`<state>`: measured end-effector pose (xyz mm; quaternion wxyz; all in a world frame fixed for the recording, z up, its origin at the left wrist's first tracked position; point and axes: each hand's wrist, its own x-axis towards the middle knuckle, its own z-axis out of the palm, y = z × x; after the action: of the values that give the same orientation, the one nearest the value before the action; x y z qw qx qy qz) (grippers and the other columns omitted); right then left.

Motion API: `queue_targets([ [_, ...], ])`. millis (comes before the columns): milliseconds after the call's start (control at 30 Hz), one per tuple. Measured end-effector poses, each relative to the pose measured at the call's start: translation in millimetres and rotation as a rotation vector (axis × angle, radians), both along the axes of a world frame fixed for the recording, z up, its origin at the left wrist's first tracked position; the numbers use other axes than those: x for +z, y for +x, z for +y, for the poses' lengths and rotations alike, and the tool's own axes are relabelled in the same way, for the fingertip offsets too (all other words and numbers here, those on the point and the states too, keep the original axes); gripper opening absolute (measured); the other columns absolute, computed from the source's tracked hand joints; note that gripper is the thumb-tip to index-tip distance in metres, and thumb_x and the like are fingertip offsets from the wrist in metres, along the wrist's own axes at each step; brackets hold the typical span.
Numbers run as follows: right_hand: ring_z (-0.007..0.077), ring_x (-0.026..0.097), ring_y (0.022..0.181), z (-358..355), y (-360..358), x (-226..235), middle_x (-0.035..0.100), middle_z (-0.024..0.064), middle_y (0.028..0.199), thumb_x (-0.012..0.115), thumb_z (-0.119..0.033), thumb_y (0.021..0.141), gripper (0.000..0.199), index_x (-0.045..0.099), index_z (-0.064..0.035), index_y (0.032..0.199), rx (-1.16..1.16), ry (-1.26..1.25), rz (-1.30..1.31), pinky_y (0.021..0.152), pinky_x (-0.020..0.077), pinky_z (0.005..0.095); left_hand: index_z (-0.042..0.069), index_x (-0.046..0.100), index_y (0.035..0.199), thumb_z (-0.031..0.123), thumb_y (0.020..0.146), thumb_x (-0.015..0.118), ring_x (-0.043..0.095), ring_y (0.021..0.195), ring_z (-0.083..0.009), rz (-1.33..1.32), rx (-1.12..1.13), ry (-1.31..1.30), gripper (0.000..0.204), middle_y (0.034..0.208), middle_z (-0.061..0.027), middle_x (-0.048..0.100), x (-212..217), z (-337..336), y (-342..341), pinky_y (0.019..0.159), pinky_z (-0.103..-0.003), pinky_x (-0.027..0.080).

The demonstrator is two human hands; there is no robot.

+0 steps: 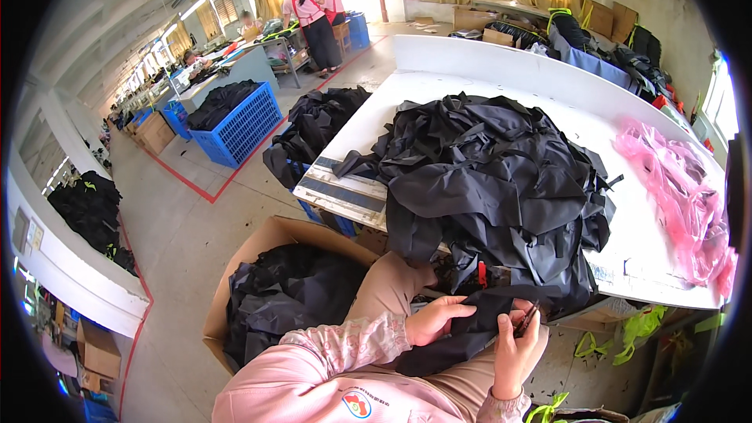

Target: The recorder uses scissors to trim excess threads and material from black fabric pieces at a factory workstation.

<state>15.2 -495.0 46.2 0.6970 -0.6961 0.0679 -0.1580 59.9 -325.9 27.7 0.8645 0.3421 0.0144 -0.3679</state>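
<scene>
Both fingers (458, 309) on black fabric (462, 337)

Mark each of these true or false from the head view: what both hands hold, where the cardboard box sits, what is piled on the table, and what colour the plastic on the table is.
1. The left hand holds a piece of black fabric on the lap. True.
2. The right hand is empty. False: its fingers pinch small dark snips against the fabric.
3. The cardboard box stands on the table. False: it sits on the floor at the person's left, with black fabric in it.
4. A heap of black fabric lies on the white table. True.
5. The plastic bags on the table are blue. False: they are pink, at its right end.
</scene>
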Motion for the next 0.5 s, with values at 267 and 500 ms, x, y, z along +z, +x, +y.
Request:
queue_targets([
  [267,0.0108,0.053,0.086,-0.5,-5.6,-25.4,0.058,0.0028,0.095,0.067,-0.003,0.084,0.026,0.056,0.0001,0.107,0.177,-0.091,0.055,0.081,0.0433,0.0243,0.004,0.056,0.122,0.026,0.087,0.07,0.053,0.097,-0.0088,-0.297,-0.208,0.268,0.043,0.107,0.0009,0.06,-19.9,-3.3,-26.1,0.087,-0.026,0.043],
  [500,0.0019,0.042,0.056,-13.8,5.2,-3.5,0.056,-0.003,0.075,0.064,-0.004,0.085,0.016,0.06,-0.0042,0.101,-0.048,0.096,0.044,0.046,0.0318,0.019,0.0,0.062,0.114,0.021,0.09,0.064,0.061,0.09,-0.0117,-0.269,-0.012,0.367,0.032,0.103,-0.0032,0.065,-2.7,0.4,-9.9,0.084,-0.027,0.049],
])
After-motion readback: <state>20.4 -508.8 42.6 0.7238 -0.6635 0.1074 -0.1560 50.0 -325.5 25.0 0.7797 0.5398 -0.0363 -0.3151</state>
